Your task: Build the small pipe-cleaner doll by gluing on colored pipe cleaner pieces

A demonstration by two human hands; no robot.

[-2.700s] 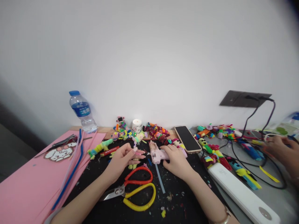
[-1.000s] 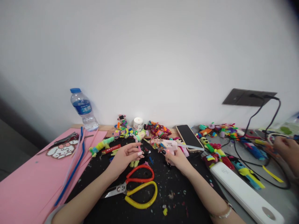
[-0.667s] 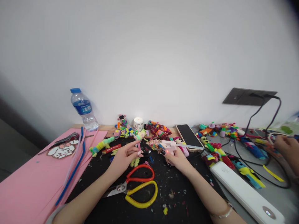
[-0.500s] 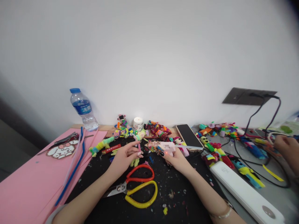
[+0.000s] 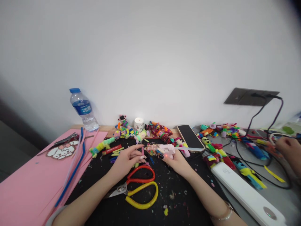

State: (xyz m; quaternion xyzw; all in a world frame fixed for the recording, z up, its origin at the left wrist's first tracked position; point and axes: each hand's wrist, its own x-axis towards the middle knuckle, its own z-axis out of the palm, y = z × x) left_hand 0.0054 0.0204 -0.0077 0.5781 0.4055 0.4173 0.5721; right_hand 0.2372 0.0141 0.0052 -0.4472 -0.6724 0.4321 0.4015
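Clear plastic water bottle, blue cap, left of frame: blue label, white characters, too small to read. Small white jar: red mark, unreadable.

a plain white wall fills the upper part of the view, evenly lit by soft light with no hard shadows. a dark socket panel sits low on the wall at the right, with black cables plugged into it and hanging down. below, a wooden table edge runs along the wall. a black mat covers the middle of the tabletop, and a grey surface lies to its right. at far left the floor looks dim and grey.
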